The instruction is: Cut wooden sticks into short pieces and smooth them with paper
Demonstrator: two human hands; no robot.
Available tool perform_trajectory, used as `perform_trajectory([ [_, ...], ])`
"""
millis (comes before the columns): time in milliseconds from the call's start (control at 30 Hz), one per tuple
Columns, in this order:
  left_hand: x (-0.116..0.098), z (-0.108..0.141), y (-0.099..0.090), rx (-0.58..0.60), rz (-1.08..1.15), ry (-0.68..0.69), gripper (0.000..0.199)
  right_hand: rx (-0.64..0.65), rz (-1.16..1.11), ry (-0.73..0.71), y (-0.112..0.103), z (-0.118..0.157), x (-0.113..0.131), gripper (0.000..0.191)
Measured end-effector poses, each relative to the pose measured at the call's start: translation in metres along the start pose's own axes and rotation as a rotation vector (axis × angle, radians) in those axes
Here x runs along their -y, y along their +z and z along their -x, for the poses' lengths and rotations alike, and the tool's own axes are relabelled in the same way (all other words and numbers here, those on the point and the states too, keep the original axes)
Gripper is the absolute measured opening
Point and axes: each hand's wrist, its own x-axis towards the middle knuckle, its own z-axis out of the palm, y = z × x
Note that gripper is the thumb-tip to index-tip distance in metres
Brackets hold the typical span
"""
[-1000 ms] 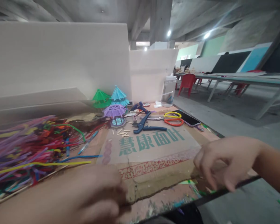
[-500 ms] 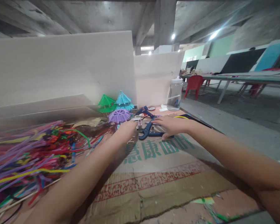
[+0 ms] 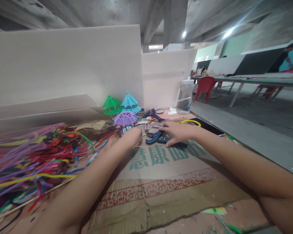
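Observation:
My right hand (image 3: 180,131) reaches over a dark blue pipe cutter (image 3: 158,139) lying on the cardboard (image 3: 158,191). Its thumb and fingers are apart around the cutter's handles; whether they touch it I cannot tell. My left hand (image 3: 134,135) is bent down beside the purple paper-like umbrella roof (image 3: 126,119), its fingers mostly hidden behind the hand. A thin pale stick shows just below it. Between the hands lie a small pink-and-metal piece (image 3: 146,127) and a pen-like item (image 3: 158,126). Behind them rests a blue glue gun (image 3: 152,114).
Green (image 3: 111,104) and light blue (image 3: 129,103) tiered roofs stand at the back. Colourful pipe cleaners (image 3: 39,159) are heaped at left. A clear bottle (image 3: 184,97), a black phone-like slab (image 3: 208,126) and a yellow loop (image 3: 191,123) are at right. A person (image 3: 286,58) bends over a far table.
The view has shifted slightly. The pipe cutter's jaw looks more closed and turned a little under my right hand. A person has come into view at the far right.

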Motion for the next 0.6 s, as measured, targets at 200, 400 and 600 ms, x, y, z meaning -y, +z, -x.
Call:
perform_trajectory([
  [200, 0.004, 0.01, -0.007, -0.003, 0.035, -0.043, 0.036, -0.043, 0.089, -0.006, 0.0, 0.004, 0.017, 0.072],
  [400, 0.018, 0.02, -0.001, -0.033, 0.171, 0.005, 0.034, 0.033, 0.083, 0.001, 0.007, 0.002, 0.037, 0.063],
  [600, 0.025, 0.049, -0.018, -0.091, 0.427, 0.068, 0.02, 0.092, -0.037, -0.037, -0.005, 0.003, 0.034, 0.078],
])
